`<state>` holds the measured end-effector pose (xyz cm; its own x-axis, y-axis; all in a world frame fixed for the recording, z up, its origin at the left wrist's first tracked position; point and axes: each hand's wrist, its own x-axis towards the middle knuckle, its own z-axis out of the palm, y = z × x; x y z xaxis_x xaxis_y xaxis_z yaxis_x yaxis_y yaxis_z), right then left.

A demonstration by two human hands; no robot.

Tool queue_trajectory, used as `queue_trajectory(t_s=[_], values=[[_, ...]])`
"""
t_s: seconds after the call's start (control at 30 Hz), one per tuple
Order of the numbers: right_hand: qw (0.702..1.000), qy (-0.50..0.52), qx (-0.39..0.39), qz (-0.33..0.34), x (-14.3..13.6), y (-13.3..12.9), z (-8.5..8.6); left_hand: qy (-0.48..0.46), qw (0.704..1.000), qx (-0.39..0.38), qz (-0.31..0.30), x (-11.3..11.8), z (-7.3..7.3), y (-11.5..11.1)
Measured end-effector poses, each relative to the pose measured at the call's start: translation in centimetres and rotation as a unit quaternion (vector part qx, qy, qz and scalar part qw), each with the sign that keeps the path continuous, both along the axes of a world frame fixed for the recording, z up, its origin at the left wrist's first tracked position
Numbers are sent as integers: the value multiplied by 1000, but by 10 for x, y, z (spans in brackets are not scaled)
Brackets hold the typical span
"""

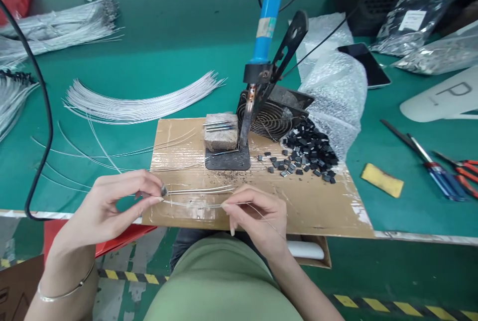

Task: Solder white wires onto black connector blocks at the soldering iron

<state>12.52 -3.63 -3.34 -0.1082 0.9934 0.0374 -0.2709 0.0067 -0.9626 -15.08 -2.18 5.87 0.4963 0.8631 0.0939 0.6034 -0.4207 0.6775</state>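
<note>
My left hand (117, 204) pinches thin white wires between thumb and fingertips, at the front of a cardboard sheet (317, 211). A small grey piece (163, 190) shows at its fingertips; I cannot make out what it is. My right hand (259, 214) has thumb and forefinger closed on the white wires (194, 205), which stretch between both hands. A fine strand trails over the right palm. Beyond the hands, a blue-handled soldering iron (272, 17) is clamped upright in a stand, its tip down beside a worn block (221, 137) with short metallic rods on top.
A fan with a round grille (271, 114) stands behind the iron. Small black pieces (311, 149) spill from bubble wrap (336, 92). A fanned wire bundle (142, 104) lies at back left. Right are a yellow sponge (382, 180), screwdriver (440, 176) and pliers (466, 171). A black cable (43, 87) hangs at left.
</note>
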Motion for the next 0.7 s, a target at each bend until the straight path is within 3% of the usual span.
queue_trajectory(t_s=[0.23,0.43,0.7], values=[[997,49,-40,-36,5,2,1,1,1000,14,13,-6,4,1],[999,43,-31,-9,10,4,-1,6,1000,6,-5,-10,4,0],[997,-44,54,13,18,7,2,19,999,-26,-7,-12,3,-1]])
